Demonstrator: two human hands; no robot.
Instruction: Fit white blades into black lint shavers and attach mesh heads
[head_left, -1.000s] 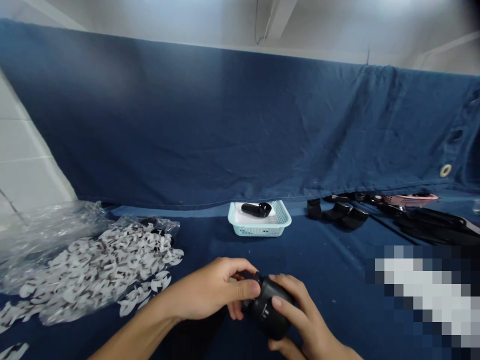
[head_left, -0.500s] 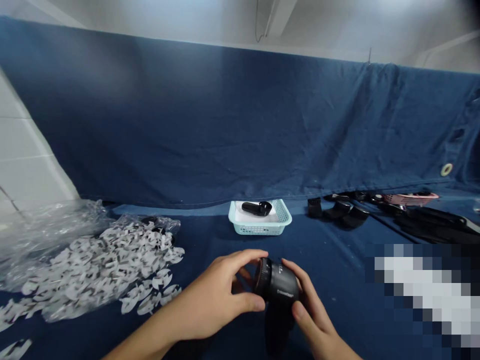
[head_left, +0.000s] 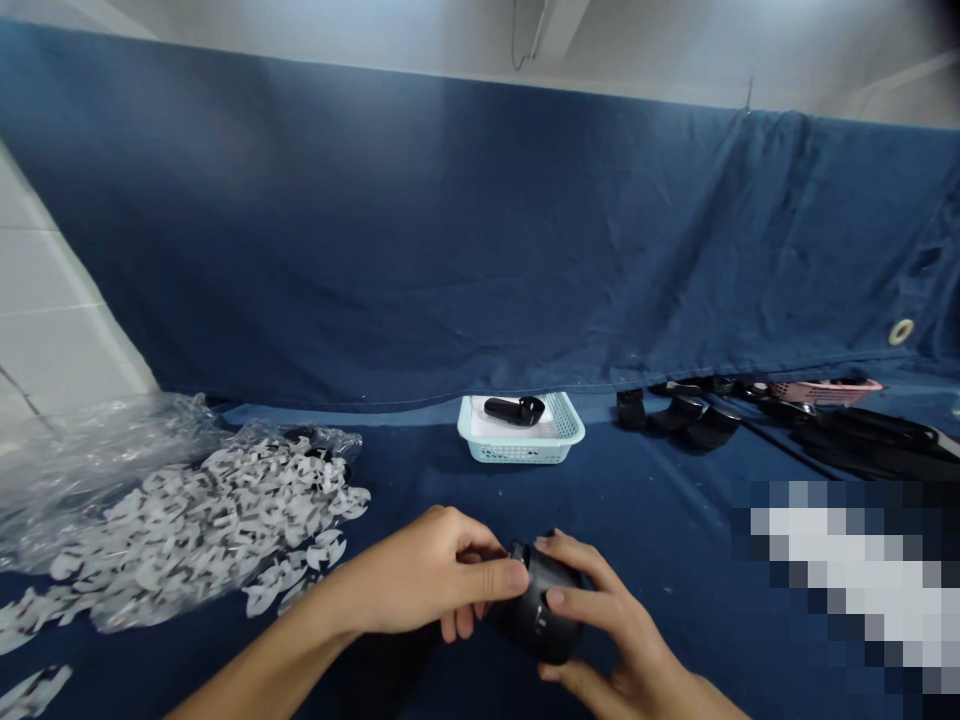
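Observation:
A black hair dryer, or a housing shaped like one, is held low in front of me. My right hand wraps round its barrel, fingers over the top and thumb underneath. With thumb and fingertips my left hand grips the barrel's left end, so that end is mostly covered. Small pale lettering shows on the barrel. The handle is hidden from this angle. Beyond my hands stands a light blue basket, with a black handle-shaped part with a ring end lying on white paper inside.
A heap of white curved thin pieces on clear plastic bags covers the left of the blue cloth. Black curved parts, a pink basket and dark items lie at right. A blue curtain hangs behind.
The hair dryer has been turned and tipped, so its ribbed end and handle no longer show. My left hand has closed on its left end; my right fingers have moved over its top.

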